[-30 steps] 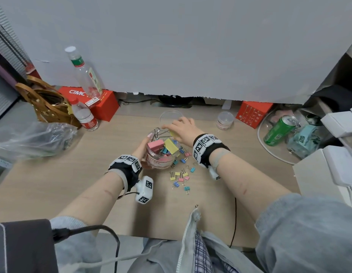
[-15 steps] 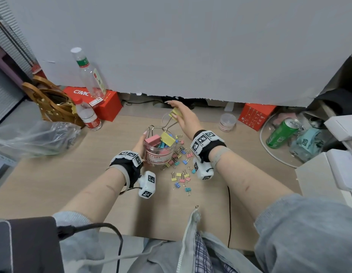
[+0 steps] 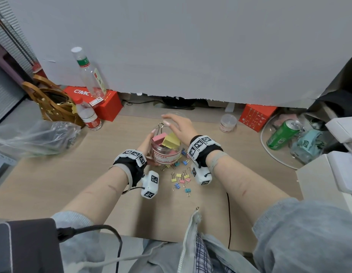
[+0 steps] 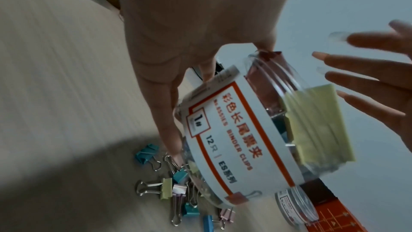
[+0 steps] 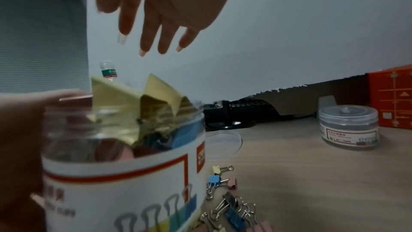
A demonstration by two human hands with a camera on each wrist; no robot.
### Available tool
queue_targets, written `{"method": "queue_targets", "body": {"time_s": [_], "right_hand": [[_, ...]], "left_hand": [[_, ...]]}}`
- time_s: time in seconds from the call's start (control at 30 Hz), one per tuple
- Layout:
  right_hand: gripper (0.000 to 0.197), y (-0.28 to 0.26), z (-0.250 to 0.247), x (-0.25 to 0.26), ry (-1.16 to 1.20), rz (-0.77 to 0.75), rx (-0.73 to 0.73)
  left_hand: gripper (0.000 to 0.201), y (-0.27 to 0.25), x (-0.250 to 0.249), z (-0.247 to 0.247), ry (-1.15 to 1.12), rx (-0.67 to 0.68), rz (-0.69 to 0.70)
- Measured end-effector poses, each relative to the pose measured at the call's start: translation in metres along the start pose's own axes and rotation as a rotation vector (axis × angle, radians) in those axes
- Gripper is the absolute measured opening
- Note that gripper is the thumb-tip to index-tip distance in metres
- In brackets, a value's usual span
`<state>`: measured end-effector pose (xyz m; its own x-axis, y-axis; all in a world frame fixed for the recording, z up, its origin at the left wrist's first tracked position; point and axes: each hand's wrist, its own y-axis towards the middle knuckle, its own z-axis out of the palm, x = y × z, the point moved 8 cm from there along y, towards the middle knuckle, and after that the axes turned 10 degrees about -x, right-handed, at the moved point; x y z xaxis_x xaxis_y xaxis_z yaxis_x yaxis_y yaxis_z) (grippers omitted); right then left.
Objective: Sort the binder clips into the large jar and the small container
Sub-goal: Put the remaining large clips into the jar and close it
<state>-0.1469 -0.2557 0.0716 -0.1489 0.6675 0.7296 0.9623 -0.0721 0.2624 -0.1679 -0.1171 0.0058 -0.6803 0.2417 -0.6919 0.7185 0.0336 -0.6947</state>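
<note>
The large clear jar (image 3: 166, 153) with a white and orange label stands mid-table, and my left hand (image 3: 146, 143) grips its left side. Big pink and yellow binder clips (image 3: 171, 139) stick out of its mouth. My right hand (image 3: 178, 126) hovers just above the jar, fingers spread and holding nothing. In the left wrist view the jar (image 4: 240, 138) looks tilted, with a yellow clip (image 4: 316, 124) at its mouth. Several small coloured clips (image 3: 181, 178) lie on the table in front of the jar. The small container (image 3: 227, 123) stands capped at the back right.
The jar's clear lid (image 5: 223, 143) lies behind it. Two water bottles (image 3: 88, 115) and a red box (image 3: 107, 104) are at the back left, with a plastic bag (image 3: 33, 136) nearer. An orange box (image 3: 256, 117) and a green can (image 3: 282, 134) stand to the right.
Half a second ago my right hand pinched a big yellow clip up behind the jar. Now that clip sits in the jar's mouth and the hand is open above it.
</note>
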Motion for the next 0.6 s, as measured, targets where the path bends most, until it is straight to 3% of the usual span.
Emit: {"method": "queue_targets", "body": {"time_s": [0.07, 0.13, 0.33, 0.6], "right_hand": [[0.032, 0.007, -0.010, -0.011, -0.020, 0.092, -0.087], [0.032, 0.010, -0.013, -0.021, -0.060, 0.166, -0.077], [0.039, -0.002, 0.006, -0.026, -0.055, 0.221, 0.218], [0.025, 0.003, -0.001, -0.033, -0.043, 0.246, 0.137]], "left_hand": [[0.050, -0.002, 0.000, 0.002, 0.024, 0.022, -0.002], [0.051, -0.004, 0.001, 0.004, 0.073, 0.058, 0.009], [0.069, 0.000, 0.001, 0.010, 0.221, 0.154, 0.068], [0.080, 0.006, 0.002, 0.016, 0.247, 0.186, 0.084]]}}
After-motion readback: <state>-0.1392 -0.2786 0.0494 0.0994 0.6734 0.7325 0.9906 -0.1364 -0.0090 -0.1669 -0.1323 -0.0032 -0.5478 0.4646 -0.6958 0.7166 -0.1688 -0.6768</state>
